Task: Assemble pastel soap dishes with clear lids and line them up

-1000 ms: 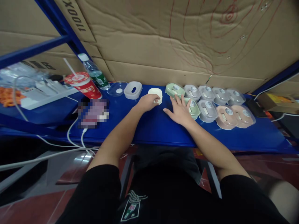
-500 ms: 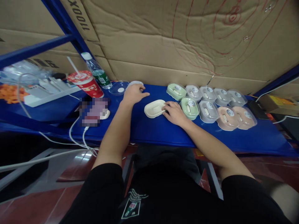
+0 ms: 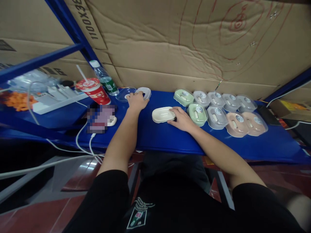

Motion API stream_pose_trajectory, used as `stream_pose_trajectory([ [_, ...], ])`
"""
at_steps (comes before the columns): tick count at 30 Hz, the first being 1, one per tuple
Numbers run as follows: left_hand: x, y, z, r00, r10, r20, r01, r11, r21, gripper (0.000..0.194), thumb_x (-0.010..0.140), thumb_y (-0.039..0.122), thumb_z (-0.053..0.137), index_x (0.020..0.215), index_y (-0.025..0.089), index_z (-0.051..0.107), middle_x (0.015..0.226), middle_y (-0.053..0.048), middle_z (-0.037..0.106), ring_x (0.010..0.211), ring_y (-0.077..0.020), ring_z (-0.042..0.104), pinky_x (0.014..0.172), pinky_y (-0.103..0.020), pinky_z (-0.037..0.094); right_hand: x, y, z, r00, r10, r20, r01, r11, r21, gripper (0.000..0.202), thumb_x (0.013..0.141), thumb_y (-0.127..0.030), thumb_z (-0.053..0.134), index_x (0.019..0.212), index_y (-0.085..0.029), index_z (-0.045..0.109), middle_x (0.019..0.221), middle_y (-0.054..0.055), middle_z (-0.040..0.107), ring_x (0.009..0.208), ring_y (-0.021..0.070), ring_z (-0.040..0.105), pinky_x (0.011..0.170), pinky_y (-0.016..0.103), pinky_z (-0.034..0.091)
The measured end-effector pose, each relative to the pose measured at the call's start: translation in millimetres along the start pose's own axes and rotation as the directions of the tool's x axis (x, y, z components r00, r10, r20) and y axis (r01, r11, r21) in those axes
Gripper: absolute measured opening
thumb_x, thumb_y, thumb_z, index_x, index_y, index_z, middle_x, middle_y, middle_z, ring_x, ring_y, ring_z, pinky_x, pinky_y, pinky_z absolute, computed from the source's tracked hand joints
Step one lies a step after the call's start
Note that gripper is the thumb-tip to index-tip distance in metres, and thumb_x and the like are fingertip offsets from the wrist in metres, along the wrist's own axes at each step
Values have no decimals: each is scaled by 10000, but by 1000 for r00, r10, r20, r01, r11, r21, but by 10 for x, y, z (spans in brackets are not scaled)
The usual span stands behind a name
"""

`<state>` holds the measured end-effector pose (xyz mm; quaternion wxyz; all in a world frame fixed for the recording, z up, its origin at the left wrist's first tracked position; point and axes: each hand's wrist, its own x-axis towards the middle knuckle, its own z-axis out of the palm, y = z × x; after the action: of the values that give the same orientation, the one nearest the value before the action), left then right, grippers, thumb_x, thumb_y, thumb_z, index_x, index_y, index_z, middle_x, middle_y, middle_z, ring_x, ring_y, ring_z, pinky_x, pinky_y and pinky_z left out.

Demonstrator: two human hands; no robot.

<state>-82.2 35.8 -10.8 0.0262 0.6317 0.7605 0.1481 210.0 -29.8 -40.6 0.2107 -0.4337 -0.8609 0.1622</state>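
A cream oval dish [image 3: 162, 114] lies on the blue table in front of me. My right hand [image 3: 181, 119] grips its right end between thumb and fingers. Further left, my left hand [image 3: 137, 101] rests at the near edge of a pale grey lid-like piece [image 3: 146, 92], fingers bent and somewhat apart; its fingertips also reach towards a clear round-edged cover [image 3: 123, 94]. Whether the left fingers hold anything is hard to make out. Right of the dish stand lidded boxes: green ones [image 3: 198, 114], grey ones [image 3: 217, 117] and peach ones [image 3: 236, 124].
At the left are a red cup with a straw [image 3: 97, 94], a water bottle [image 3: 105, 79], a power strip [image 3: 60, 102] and white cables [image 3: 77, 137]. A cardboard sheet [image 3: 150, 42] rises behind the blue table [image 3: 167, 139]. A dark flat object [image 3: 269, 115] lies far right.
My left hand has lowered and shifted slightly left, its fingers now curled down beside the grey piece. The cream dish is turned a little, with my right hand still on it.
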Motion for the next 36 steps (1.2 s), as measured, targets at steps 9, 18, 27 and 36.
stream_pose_trajectory([
  [9, -99, 216, 53, 999, 2, -53, -5, 999, -50, 933, 880, 753, 642, 1566, 128, 547, 1566, -297, 563, 1470, -514, 502, 1234, -639, 319, 7, -24, -21, 1000, -10, 8, 10, 1000, 17, 854, 961, -443, 734, 1705, -199, 394, 1691, 205, 483, 1588, 401, 459, 1279, 612, 420],
  [18, -156, 99, -329, 977, 211, -29, -207, 912, -355, 863, 817, 522, 797, 1573, 173, 569, 1587, -181, 616, 1458, -407, 583, 1237, -526, 441, 27, 7, -12, 999, 43, -27, -41, 997, 68, 1102, 954, -502, 725, 1784, -103, 121, 1792, 266, 321, 1681, 407, 308, 1360, 612, 294],
  [27, -376, 243, -406, 672, 644, 366, -487, 756, -437, 862, 608, 429, 933, 1429, 309, 697, 1468, -80, 725, 1286, -335, 708, 1036, -384, 565, 26, 8, -12, 999, 31, 36, -33, 998, 56, 1189, 877, -612, 827, 1794, -230, 172, 1860, 204, 171, 1720, 438, 179, 1355, 681, 255],
  [36, -361, 379, -144, 658, 666, 351, -444, 720, -534, 839, 641, 310, 789, 1467, 278, 647, 1451, -98, 727, 1258, -296, 726, 992, -372, 593, 61, 72, 47, 993, 100, 61, -101, 995, 16, 1073, 916, -566, 767, 1768, -153, 263, 1816, 237, 294, 1677, 460, 305, 1345, 644, 314],
])
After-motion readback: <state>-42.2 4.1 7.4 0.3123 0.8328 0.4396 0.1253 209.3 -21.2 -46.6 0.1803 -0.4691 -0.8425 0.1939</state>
